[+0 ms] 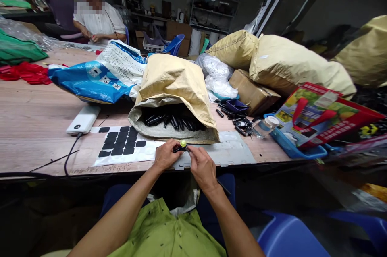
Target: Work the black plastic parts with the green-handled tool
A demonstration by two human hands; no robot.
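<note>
At the table's front edge my left hand [166, 155] is closed on a small black piece [177, 149]. A round yellow-green part [183, 143] shows at its end, between my two hands. My right hand [203, 167] pinches the other side of it; exactly what those fingertips grip is too small to make out. Just beyond my hands lies a tan woven sack [175, 75], its mouth facing me, with many slim black pieces [173, 121] inside. Left of my hands is a white sheet [101, 160] bearing rows of black rounded-square patches [122, 141].
A white power bank [84, 120] with a cable stands left. Behind it lies a blue-and-white bag [99, 75]. Loose black parts [238, 122], a clear jar [265, 127], and a blue basket [290, 146] with a red bag [320, 116] are right. Two people sit across the table.
</note>
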